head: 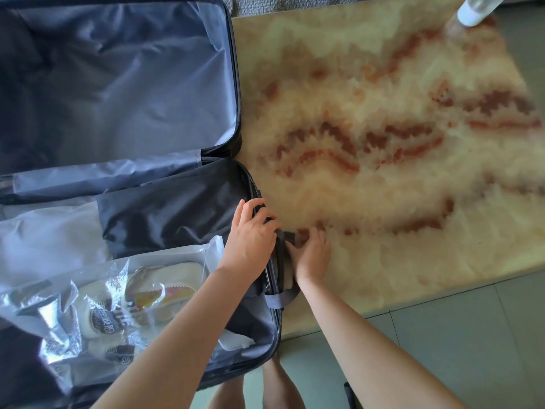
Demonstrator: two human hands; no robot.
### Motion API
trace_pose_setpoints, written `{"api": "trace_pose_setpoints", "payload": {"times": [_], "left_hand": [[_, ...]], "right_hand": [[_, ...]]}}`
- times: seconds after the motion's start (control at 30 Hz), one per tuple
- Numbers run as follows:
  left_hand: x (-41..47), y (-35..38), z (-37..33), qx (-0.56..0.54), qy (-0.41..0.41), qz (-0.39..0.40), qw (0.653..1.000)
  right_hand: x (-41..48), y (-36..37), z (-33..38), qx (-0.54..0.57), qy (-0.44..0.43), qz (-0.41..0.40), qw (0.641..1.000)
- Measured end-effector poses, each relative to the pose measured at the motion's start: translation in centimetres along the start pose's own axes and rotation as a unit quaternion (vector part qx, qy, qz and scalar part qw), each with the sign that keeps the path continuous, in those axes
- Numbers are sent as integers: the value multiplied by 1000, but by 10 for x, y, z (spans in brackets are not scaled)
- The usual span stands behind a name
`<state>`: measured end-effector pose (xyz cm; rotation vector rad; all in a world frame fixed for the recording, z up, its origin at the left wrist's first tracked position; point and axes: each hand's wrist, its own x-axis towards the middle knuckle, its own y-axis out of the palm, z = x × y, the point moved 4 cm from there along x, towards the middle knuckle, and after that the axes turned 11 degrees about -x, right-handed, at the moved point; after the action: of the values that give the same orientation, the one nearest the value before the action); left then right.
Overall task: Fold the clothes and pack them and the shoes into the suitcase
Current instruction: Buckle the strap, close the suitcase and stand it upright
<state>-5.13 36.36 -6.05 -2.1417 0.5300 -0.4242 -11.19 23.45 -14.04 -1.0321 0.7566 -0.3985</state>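
Head view looks down on the suitcase (235,84), which lies open in 2 halves on the marble table (383,113). The empty lined half is farther away and the packed half is nearer. The near half holds a white garment (44,237), a dark garment (171,219) and the shoes (141,302) in a clear plastic bag (73,305).

What matters next is the near half's right-hand edge, which runs straight away from the person with the dark handle (279,267) lying along it. Both hands meet on that edge, so neither needs to reach.

The left hand (253,228) has come across the packed clothes, and its fingers curl over the rim by the zip. The right hand (311,255), outside the case on the table side, pinches the far end of the handle. I cannot tell whether a zip pull is under the fingers.
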Motion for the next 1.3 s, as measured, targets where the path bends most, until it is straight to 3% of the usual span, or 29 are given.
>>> {"api": "trace_pose_setpoints", "payload": {"times": [0.13, 0.3, 0.5, 0.83, 1.1, 1.3], "left_hand": [[0, 2, 1, -14, 3, -7, 1000], [-1, 1, 1, -15, 5, -7, 1000], [0, 0, -1, -23, 1, -8, 1000], [1, 1, -2, -2, -20, 10, 1000], [5, 0, -4, 5, -25, 9, 1000], [4, -12, -1, -71, -53, 12, 996]], "right_hand": [[8, 4, -1, -15, -65, 28, 997], [15, 8, -3, -21, -72, 49, 996], [19, -2, -19, 144, 13, 58, 988], [9, -63, -16, 410, 38, 93, 906], [-7, -117, -6, 436, -4, 106, 894], [-27, -163, 16, 481, -15, 111, 869]]}}
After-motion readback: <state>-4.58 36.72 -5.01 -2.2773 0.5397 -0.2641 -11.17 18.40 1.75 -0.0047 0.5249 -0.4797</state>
